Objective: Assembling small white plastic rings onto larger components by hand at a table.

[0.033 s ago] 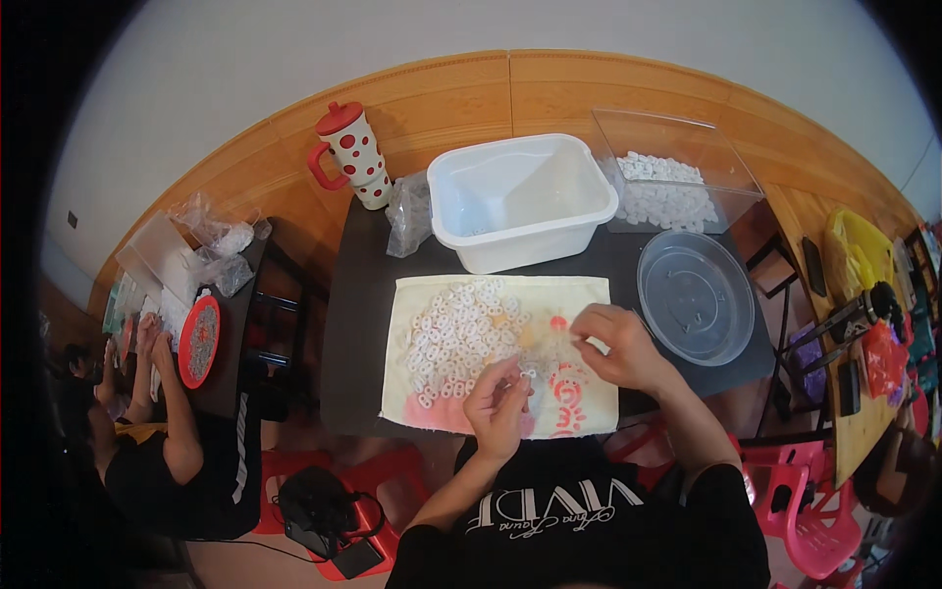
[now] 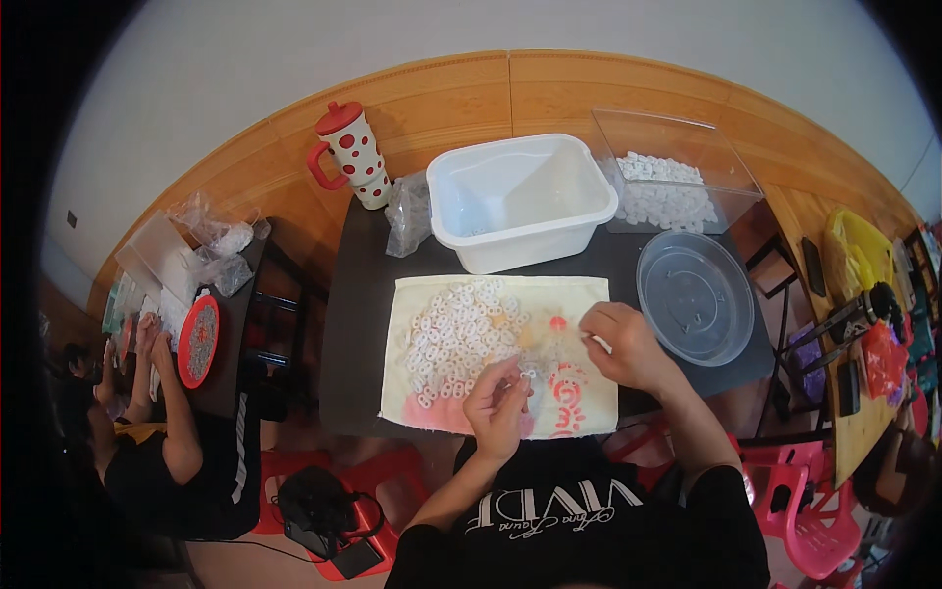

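- Bright, even indoor light; shadows are soft and short.
- Mild glare on the white tub (image 2: 520,201) and the clear round lid (image 2: 695,296).
- Strong fisheye bending: the wood edging curves, corners go black.
- Centre fairly sharp; rim detail is small and soft.

Dark table (image 2: 358,294) carries cream cloth (image 2: 589,294), white tub (image 2: 520,211), clear round lid (image 2: 695,297), clear box (image 2: 677,177), plastic bag (image 2: 407,216).

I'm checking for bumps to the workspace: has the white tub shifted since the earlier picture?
No. The white tub sits just above the cloth's top edge, beside the spotted mug, exactly as before.
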